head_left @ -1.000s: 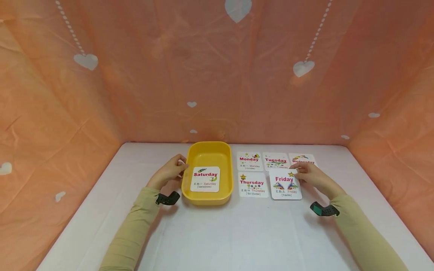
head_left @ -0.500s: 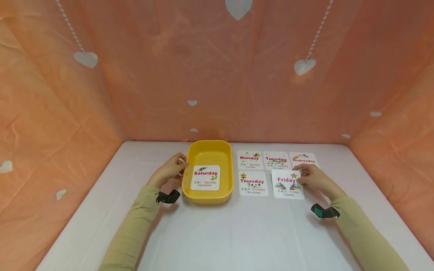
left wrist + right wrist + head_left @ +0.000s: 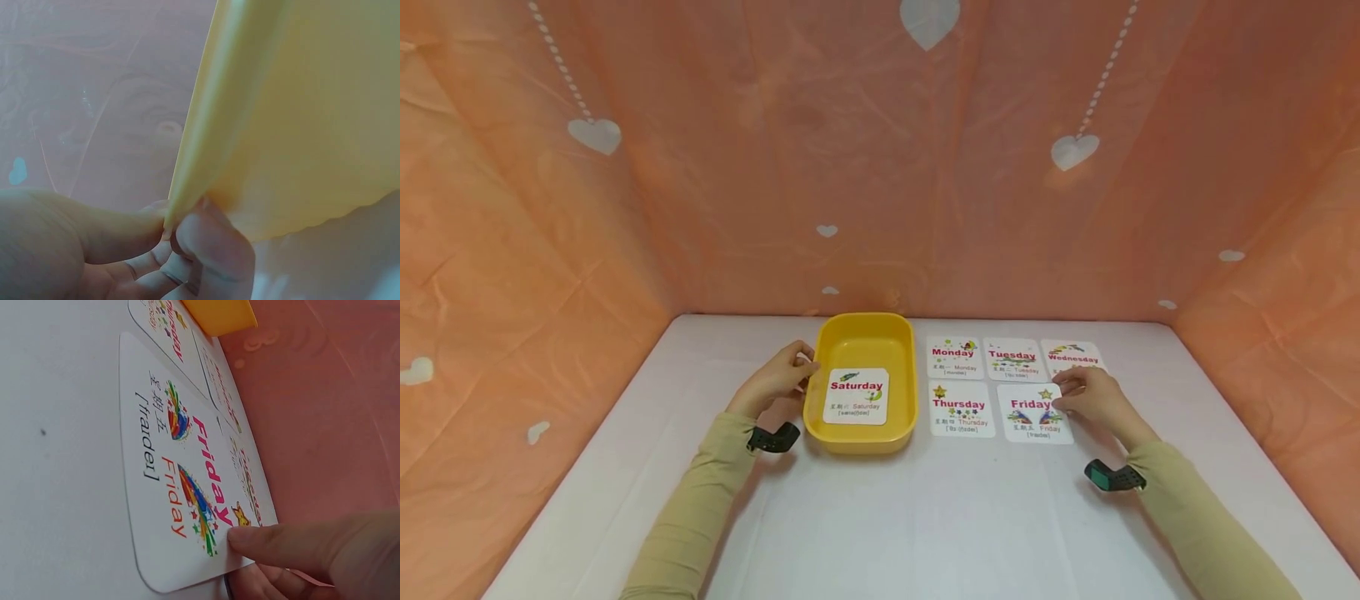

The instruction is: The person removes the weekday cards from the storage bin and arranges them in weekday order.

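My left hand (image 3: pixel 775 380) pinches the left rim of a yellow plastic tray (image 3: pixel 904 354); in the left wrist view, thumb and forefinger meet on the tray's edge (image 3: pixel 206 119). A white Saturday card (image 3: pixel 856 398) lies face up inside it. To the right, my right hand (image 3: pixel 1097 402) grips the Friday card (image 3: pixel 1033 414) by its upper right corner. The right wrist view has my thumb (image 3: pixel 262 540) on the card's face and fingers under its edge. Friday sits beside the Thursday card (image 3: pixel 962 410), at or very close to the table surface.
Behind lie a Monday card (image 3: pixel 954 359), a Tuesday card (image 3: pixel 1012 360) and a Wednesday card (image 3: pixel 1072 359), the last partly hidden by my right hand. The white table (image 3: pixel 925 517) ends at orange cloth walls (image 3: pixel 880 183) at the back and sides.
My right hand has shifted slightly right and lowered the Friday card, so the Tuesday card behind is less covered. The left hand and tray have stayed in place.
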Available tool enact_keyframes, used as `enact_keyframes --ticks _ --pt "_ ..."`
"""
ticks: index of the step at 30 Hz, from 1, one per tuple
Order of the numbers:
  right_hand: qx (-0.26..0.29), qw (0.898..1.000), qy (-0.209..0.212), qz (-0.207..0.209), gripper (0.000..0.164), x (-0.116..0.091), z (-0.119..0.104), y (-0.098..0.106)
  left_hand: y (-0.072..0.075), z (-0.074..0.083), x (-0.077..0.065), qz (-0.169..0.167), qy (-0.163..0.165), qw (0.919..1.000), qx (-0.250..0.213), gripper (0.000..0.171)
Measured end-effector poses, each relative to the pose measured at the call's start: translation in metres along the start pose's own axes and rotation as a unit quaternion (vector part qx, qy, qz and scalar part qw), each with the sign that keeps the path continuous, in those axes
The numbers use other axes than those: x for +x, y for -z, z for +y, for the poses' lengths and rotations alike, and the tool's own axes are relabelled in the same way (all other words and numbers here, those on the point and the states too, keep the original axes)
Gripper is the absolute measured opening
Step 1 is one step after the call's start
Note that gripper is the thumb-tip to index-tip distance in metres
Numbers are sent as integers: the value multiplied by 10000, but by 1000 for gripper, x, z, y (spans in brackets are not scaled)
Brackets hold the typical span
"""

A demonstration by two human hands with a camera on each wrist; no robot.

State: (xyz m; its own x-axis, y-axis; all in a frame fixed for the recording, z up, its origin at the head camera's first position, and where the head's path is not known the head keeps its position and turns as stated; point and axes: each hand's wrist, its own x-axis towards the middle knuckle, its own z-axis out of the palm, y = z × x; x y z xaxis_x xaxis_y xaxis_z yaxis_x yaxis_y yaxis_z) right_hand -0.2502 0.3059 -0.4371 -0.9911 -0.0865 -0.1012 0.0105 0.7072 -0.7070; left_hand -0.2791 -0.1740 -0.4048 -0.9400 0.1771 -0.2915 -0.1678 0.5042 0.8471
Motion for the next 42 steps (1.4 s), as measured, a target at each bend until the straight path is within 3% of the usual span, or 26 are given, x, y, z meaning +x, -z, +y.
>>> enact_keyframes --ticks 13,21,35,42 --pt "97 9997 -226 11 39 -2 -4 0 -1 0 0 13 16 10000 6 21" --pt "-173 9998 -63 98 38 -4 -6 -3 -1 -1 0 -17 56 10000 -51 22" --pt "-114 9998 -67 128 35 -3 -7 -5 1 0 0 -36 0 10000 -90 23" --pt "24 10000 -47 -39 43 -2 -13 9 1 -2 2 -46 63 9998 -161 24"
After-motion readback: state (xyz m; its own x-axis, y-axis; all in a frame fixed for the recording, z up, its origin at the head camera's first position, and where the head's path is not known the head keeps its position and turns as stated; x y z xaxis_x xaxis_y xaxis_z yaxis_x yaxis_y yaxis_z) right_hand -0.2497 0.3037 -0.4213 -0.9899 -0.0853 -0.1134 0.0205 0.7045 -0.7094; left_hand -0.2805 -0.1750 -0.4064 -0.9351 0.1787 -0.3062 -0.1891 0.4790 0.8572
